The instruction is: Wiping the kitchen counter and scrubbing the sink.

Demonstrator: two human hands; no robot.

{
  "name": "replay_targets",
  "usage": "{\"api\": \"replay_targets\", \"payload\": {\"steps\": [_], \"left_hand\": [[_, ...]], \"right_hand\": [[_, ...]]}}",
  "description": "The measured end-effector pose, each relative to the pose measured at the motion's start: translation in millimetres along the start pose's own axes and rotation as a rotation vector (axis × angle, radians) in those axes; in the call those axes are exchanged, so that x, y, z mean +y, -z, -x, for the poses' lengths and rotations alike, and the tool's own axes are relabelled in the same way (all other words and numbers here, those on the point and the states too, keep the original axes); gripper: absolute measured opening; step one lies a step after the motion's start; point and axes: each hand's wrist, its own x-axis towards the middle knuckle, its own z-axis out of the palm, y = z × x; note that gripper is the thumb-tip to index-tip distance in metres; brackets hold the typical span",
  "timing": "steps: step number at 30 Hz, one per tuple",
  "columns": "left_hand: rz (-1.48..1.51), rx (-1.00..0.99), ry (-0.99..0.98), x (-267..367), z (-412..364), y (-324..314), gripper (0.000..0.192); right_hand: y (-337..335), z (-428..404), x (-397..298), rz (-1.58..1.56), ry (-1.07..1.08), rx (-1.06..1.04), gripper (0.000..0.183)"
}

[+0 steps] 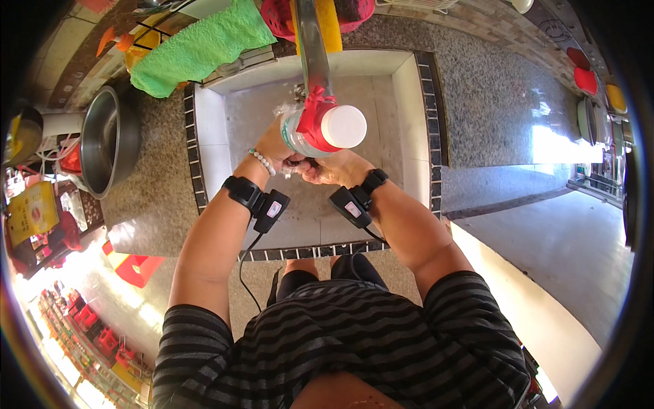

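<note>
My left hand (278, 145) and my right hand (334, 167) meet over a tiled sink (411, 122), below a metal faucet (312, 51). A clear plastic bottle (306, 145) with a white cap is tied with red ribbon at the faucet's end and covers part of my left hand. Water splashes around my fingers. Something small and dark shows between my hands, too hidden to name. Whether either hand grips it cannot be told. A beaded bracelet and a black strapped device are on my left wrist; another such device is on my right.
A steel basin (102, 143) stands on the speckled counter (153, 204) at left. A green towel (199, 51) hangs at the back left, beside a red plastic basket (278, 18) and a yellow cloth (327, 25). Another granite counter (490, 102) lies right of the sink.
</note>
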Motion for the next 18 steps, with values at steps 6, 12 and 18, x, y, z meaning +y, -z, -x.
{"api": "replay_targets", "payload": {"steps": [6,12,18], "left_hand": [[-0.247,0.134,-0.226,5,10,-17,0.027],[-0.637,0.245,-0.501,8,16,-25,0.025],[-0.918,0.411,-0.525,-18,11,-10,0.024]], "right_hand": [[10,-5,6,0.165,0.01,-0.157,0.016],[7,-16,18,0.398,-0.052,-0.016,0.018],[3,-24,31,0.803,0.112,0.175,0.016]]}}
